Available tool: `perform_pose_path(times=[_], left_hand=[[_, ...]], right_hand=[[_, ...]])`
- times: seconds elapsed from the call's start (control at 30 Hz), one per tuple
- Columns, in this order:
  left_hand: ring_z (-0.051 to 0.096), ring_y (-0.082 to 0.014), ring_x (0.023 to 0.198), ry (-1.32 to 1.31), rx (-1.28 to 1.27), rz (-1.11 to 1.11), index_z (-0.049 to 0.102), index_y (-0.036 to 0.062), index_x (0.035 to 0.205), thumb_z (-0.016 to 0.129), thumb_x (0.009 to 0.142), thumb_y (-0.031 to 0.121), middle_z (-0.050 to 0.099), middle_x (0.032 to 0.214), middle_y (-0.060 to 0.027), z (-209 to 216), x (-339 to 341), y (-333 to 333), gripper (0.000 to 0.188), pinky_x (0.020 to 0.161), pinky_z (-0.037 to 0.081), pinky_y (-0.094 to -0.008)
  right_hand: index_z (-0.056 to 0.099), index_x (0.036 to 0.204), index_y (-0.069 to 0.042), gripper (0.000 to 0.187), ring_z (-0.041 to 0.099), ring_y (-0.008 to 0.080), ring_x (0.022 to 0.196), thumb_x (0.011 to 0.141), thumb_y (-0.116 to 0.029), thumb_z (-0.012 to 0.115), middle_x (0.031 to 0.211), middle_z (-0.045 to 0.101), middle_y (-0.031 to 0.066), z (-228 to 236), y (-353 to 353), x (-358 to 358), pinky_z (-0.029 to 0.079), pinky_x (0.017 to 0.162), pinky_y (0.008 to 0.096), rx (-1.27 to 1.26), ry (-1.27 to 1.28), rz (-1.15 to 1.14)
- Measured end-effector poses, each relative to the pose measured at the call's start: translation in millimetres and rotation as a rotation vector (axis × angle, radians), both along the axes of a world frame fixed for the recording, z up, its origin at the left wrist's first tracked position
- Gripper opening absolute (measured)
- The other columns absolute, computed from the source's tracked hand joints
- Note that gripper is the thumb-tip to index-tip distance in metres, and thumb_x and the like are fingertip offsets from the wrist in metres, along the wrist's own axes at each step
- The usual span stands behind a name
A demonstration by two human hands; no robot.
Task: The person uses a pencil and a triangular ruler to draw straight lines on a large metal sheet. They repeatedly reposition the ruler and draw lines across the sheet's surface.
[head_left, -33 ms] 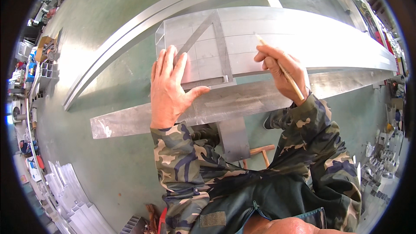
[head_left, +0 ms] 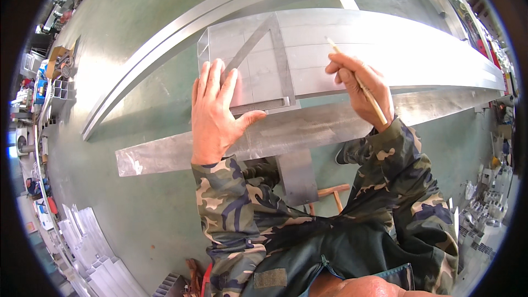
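Note:
My left hand [head_left: 214, 118] lies with fingers stretched out over the left part of a triangular metal set square [head_left: 282, 60], partly hiding it. The square rests on a wide silver metal workpiece [head_left: 319, 69], which has straight lines running along and across it. Between the closed fingers of my right hand [head_left: 367, 88] is a slim pale pencil [head_left: 375, 108]. Its tip points up and left above the workpiece, to the right of the square. Whether the tip touches the metal I cannot tell.
A long flat metal bar [head_left: 324, 126] crosses on the near side of the workpiece. Beyond it runs a long silver beam [head_left: 165, 38]. Below are a grey metal support [head_left: 297, 176] and a wooden stool [head_left: 333, 191]. Pale metal profiles [head_left: 99, 250] lie at lower left.
My right hand and the pencil have shifted slightly up, away from me. The left hand and the set square look nearly unmoved.

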State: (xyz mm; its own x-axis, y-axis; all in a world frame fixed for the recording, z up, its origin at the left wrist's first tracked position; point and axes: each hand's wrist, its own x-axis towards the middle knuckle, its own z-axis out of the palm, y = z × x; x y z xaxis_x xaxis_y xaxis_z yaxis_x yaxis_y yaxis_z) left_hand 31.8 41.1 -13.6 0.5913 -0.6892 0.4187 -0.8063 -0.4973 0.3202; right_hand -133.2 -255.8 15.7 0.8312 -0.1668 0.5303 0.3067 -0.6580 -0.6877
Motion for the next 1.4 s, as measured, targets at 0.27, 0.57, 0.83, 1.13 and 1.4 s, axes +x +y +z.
perform_pose_path(times=[0.27, 0.57, 0.83, 1.13, 1.4], left_hand=[[0.042, -0.0429, 0.160, 0.031, 0.057, -0.017, 0.065, -0.0021, 0.151, 0.091, 0.070, 0.070, 0.054, 0.167, -0.0234, 15, -2, 1, 0.111, 0.129, 0.034, -0.0575], [0.045, -0.0429, 0.159, 0.078, 0.030, -0.056, 0.064, -0.0016, 0.152, 0.095, 0.072, 0.058, 0.053, 0.167, -0.0245, 13, -11, -12, 0.104, 0.129, 0.036, -0.0562], [0.046, -0.0460, 0.155, 0.110, -0.008, -0.086, 0.064, -0.0012, 0.150, 0.100, 0.068, 0.045, 0.053, 0.165, -0.0264, 20, -18, -35, 0.101, 0.124, 0.042, -0.0553], [0.049, -0.0475, 0.152, 0.111, -0.012, -0.114, 0.064, -0.0043, 0.147, 0.103, 0.065, 0.037, 0.054, 0.163, -0.0269, 31, -29, -65, 0.099, 0.123, 0.045, -0.0543], [0.050, -0.0420, 0.155, 0.131, -0.040, -0.114, 0.066, -0.0016, 0.148, 0.105, 0.062, 0.031, 0.056, 0.165, -0.0217, 34, -34, -70, 0.100, 0.124, 0.046, -0.0507]], right_hand=[[0.070, 0.139, -0.003, 0.047, 0.073, 0.0355, 0.112, 0.094, -0.007, 0.083, 0.122, 0.080, 0.0128, -5, -37, 18, 0.061, 0.097, 0.0438, -0.245, -0.042, -0.089], [0.061, 0.153, -0.010, 0.088, 0.065, 0.0416, 0.131, 0.076, -0.031, 0.098, 0.139, 0.073, 0.0177, -11, -47, 6, 0.055, 0.110, 0.0520, -0.371, 0.061, 0.011], [0.058, 0.157, -0.013, 0.111, 0.057, 0.0401, 0.144, 0.062, -0.054, 0.099, 0.152, 0.065, 0.0170, -15, -39, 4, 0.050, 0.119, 0.0536, -0.478, 0.144, 0.003], [0.059, 0.156, -0.015, 0.113, 0.058, 0.0357, 0.144, 0.059, -0.057, 0.098, 0.149, 0.067, 0.0123, 0, -34, 6, 0.048, 0.118, 0.0520, -0.485, 0.118, -0.016], [0.059, 0.156, -0.016, 0.113, 0.058, 0.0338, 0.144, 0.059, -0.055, 0.099, 0.146, 0.070, 0.0095, -1, -30, 8, 0.049, 0.117, 0.0522, -0.507, 0.092, -0.046]])
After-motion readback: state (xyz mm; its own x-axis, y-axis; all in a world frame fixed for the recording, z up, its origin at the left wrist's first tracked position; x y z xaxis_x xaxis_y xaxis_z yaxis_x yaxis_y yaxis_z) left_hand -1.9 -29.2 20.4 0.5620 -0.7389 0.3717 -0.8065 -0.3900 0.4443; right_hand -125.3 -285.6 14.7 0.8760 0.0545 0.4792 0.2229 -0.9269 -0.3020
